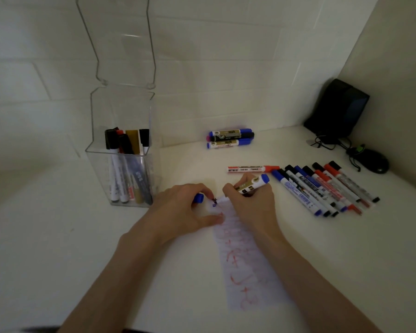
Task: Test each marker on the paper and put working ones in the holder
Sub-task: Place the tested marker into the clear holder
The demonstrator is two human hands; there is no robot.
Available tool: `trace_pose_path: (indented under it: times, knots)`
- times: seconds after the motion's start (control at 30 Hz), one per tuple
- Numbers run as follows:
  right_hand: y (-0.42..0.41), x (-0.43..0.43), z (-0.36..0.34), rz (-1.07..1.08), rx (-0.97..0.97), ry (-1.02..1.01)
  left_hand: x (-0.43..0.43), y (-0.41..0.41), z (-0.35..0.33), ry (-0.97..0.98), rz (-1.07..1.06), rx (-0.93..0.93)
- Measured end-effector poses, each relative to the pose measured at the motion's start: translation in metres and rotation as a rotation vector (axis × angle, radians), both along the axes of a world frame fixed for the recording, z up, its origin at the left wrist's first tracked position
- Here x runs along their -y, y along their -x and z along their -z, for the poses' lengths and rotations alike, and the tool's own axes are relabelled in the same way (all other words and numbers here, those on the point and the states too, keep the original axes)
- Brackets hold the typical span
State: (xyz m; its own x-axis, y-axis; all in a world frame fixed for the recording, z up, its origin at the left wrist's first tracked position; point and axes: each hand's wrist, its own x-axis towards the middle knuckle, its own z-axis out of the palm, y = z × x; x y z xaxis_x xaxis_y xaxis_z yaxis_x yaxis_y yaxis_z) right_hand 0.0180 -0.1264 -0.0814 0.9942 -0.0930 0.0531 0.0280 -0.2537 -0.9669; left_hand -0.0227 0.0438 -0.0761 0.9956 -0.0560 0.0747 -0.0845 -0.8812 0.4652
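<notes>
Head cam: blue marker, gold label, uncapped, is leaning tip-down on the paper strip, blue marks at its tip, red scribbles below. R hand is gripping it w/ curled fingers. L hand is pinching the blue cap, thumb pressing the paper. Clear holder w/ markers is standing left; a marker row is lying right.

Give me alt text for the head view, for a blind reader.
The right hand draws blue marks with a blue marker at the top of a paper scribbled in red, while the left hand holds the cap and pins the paper. A clear holder, partly filled, stands left; loose markers lie right.
</notes>
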Motion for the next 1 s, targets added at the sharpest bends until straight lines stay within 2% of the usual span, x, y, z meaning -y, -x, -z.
trace_pose_path:
  times: [0.33,0.43,0.53,0.63,0.77,0.87,1.0]
  knots:
    - [0.002,0.0,-0.003,-0.018,-0.02,0.016,0.0,0.0,-0.001,0.002,0.014,-0.017]
    - [0.0,0.002,-0.008,0.018,-0.097,-0.078,0.001,0.0,-0.002,-0.012,0.013,-0.042]
    - [-0.001,0.008,-0.017,0.044,-0.176,-0.301,0.0,0.002,-0.005,0.185,-0.03,-0.054]
    - [-0.002,0.016,-0.026,0.022,-0.143,-0.444,-0.002,0.003,-0.004,0.418,0.03,0.054]
    - [-0.001,0.019,-0.032,-0.015,-0.097,-0.437,-0.004,0.001,-0.005,0.492,0.102,0.109]
    - [0.002,0.017,-0.031,-0.022,-0.107,-0.452,-0.004,0.0,-0.006,0.601,0.094,0.083]
    - [0.005,0.015,-0.031,-0.064,-0.101,-0.443,-0.007,0.0,-0.004,0.641,0.093,0.124]
